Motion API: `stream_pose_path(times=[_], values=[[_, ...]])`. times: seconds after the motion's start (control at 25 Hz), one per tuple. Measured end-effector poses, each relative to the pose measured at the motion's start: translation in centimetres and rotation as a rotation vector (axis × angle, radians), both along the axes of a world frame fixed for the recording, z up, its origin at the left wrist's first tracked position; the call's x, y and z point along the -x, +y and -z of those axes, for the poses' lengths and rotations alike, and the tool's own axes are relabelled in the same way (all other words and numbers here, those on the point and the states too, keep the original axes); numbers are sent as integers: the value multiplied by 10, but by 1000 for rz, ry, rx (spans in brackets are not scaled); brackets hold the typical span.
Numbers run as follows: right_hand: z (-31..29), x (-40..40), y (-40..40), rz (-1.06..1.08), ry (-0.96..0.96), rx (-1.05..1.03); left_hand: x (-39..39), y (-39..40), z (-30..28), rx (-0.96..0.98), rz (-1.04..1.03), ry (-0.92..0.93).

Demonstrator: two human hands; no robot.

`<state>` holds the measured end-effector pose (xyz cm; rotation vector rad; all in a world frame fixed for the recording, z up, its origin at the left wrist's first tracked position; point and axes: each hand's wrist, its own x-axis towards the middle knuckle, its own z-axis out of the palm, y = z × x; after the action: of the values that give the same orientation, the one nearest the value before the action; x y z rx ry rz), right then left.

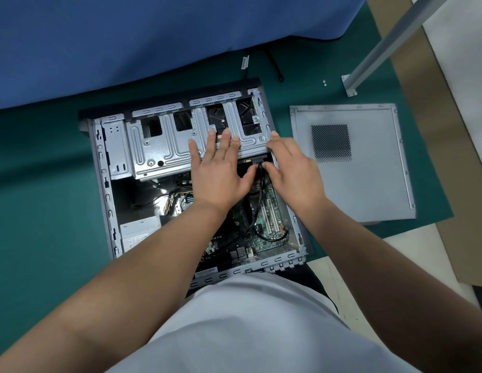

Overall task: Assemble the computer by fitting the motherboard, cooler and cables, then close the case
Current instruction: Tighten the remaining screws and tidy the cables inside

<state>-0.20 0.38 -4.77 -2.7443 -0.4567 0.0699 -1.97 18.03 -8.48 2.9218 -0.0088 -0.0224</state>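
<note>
I see the open computer case lying on its side on the green surface, close to the near edge where I stand. My left hand lies flat, fingers straight and spread, pressing on the grey metal drive cage in the far part of the case; its thumb reaches toward a black connector just below the cage. My right hand rests at the case's right wall, thumb and fingers curled, pinching the black cable at that connector. The cable runs down over the green motherboard, which sits in the near right part of the case. A silver power supply sits in the near left corner of the case. The grey side panel lies flat on the surface to the right of the case, apart from it. Two small screws lie near the far right, beside a metal leg's foot. Blue cloth covers the far edge.
</note>
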Motion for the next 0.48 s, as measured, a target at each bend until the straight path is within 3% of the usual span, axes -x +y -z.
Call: stream_pose_path(times=[0.48], values=[[-3, -2, 1, -14, 5, 89, 1, -1, -3, -40, 5, 29]])
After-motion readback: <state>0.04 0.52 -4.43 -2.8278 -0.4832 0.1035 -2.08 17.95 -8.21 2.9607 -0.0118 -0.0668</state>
